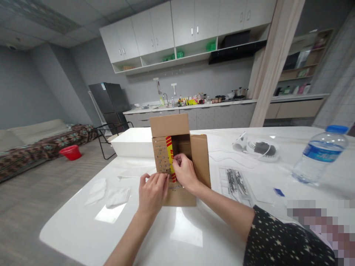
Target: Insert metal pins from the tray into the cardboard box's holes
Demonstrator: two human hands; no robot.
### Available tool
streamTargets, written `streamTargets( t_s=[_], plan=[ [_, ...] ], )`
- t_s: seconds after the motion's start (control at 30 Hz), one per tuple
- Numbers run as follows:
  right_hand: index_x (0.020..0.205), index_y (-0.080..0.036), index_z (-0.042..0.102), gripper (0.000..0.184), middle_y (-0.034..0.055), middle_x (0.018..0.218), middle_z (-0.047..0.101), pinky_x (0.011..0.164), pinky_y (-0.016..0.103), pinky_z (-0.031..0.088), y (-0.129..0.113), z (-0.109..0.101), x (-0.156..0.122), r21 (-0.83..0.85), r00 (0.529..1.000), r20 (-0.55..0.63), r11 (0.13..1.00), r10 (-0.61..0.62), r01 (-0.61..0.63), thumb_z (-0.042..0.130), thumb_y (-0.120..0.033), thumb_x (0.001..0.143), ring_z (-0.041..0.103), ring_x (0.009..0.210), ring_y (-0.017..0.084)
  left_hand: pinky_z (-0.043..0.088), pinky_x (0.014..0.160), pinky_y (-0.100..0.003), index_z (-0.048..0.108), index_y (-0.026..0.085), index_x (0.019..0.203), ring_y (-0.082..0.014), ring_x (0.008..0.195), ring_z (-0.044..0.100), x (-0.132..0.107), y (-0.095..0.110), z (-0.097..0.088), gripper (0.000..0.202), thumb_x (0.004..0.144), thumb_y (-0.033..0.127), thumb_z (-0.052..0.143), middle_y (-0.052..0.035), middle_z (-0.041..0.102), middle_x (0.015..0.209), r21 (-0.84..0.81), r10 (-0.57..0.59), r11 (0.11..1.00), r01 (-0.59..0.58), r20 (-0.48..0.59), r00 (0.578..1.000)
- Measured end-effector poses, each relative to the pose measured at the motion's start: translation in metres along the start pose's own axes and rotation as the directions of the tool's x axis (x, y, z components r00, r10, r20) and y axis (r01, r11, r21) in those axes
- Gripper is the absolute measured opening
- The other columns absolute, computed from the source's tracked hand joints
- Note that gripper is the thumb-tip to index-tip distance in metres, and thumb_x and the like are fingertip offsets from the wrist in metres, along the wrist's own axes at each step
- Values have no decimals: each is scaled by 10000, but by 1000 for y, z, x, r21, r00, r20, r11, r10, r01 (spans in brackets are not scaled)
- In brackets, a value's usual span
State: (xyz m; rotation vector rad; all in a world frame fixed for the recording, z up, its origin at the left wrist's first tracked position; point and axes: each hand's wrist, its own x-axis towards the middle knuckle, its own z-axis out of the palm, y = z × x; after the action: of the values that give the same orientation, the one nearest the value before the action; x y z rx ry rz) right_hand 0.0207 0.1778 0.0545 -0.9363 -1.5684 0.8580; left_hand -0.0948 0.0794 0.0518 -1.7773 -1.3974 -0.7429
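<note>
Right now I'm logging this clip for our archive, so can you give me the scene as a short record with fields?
setting: kitchen and living space, white table
left hand: fingers at the front of the cardboard box, by the studded flap
right hand: fingers pinching the red and yellow tape on the box
box state: upright, top flaps open
right of box: clear tray of metal pieces, water bottle, white cable
left of box: white cloths
floor: red basin
</note>
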Motion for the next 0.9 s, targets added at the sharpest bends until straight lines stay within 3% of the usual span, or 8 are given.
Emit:
streamTargets(
  t_s=[0.33, 0.53, 0.6, 0.63, 0.7, 0.77, 0.83, 0.9],
  plan=[
    [905, -226, 589, 97, -20, 662, 609, 678, 315, 437, -5, -4, 1, 47, 1000, -21, 999, 17, -16, 558, -251, 816, 582, 669, 197, 358, 817, -348, 583, 191, 794, -159, 781, 734, -3, 8, -22, 144, 932, 152, 590, 14, 745, 758, -13, -2, 1000, 2, -63, 998],
    [821, -213, 653, 114, 7, 698, 636, 690, 297, 451, -7, -11, 4, 197, 984, -93, 971, 155, -135, 606, -316, 827, 578, 702, 184, 370, 809, -342, 579, 196, 820, -154, 722, 732, -2, 9, -43, 109, 904, 164, 640, 15, 756, 766, -51, -30, 998, 23, -137, 990],
    [816, -196, 676, 231, -5, 634, 579, 584, 269, 416, -18, -16, -4, 399, 969, -46, 894, 243, -205, 558, -385, 876, 516, 602, 152, 371, 796, -341, 588, 198, 824, -147, 662, 713, -1, 2, -48, 100, 907, 183, 642, 16, 755, 754, -43, -59, 998, 52, -159, 986],
    [821, -182, 685, 286, -17, 592, 536, 520, 257, 375, -27, -19, -9, 516, 953, 28, 812, 302, -273, 535, -414, 893, 455, 531, 132, 371, 795, -341, 595, 200, 826, -146, 646, 706, -1, -2, -50, 95, 909, 191, 640, 17, 755, 748, -42, -78, 997, 72, -163, 984],
    [811, -146, 699, 366, -31, 538, 476, 443, 246, 290, -45, -26, -21, 671, 883, 241, 588, 403, -452, 498, -437, 910, 331, 440, 99, 374, 807, -344, 605, 205, 827, -148, 627, 695, -2, -9, -52, 90, 910, 207, 641, 19, 752, 738, -49, -117, 993, 110, -179, 977],
    [801, -124, 716, 393, -32, 527, 460, 434, 239, 269, -62, -34, -31, 705, 805, 406, 412, 432, -577, 471, -405, 923, 280, 422, 85, 379, 826, -348, 616, 209, 834, -151, 621, 687, -3, -15, -55, 80, 903, 224, 653, 16, 753, 739, -63, -138, 990, 128, -206, 969],
    [792, -112, 731, 410, -30, 520, 456, 437, 237, 262, -74, -40, -39, 710, 765, 477, 322, 433, -626, 444, -369, 931, 260, 422, 82, 385, 839, -350, 627, 212, 847, -151, 619, 680, -3, -18, -58, 66, 894, 235, 667, 11, 754, 748, -82, -160, 986, 145, -236, 958],
    [783, -110, 738, 415, -27, 516, 459, 440, 237, 257, -80, -45, -43, 708, 747, 502, 290, 435, -644, 436, -354, 932, 253, 424, 83, 391, 848, -351, 633, 215, 850, -151, 623, 675, -2, -18, -62, 59, 886, 235, 675, 9, 751, 752, -111, -188, 980, 164, -261, 947]
  ],
)
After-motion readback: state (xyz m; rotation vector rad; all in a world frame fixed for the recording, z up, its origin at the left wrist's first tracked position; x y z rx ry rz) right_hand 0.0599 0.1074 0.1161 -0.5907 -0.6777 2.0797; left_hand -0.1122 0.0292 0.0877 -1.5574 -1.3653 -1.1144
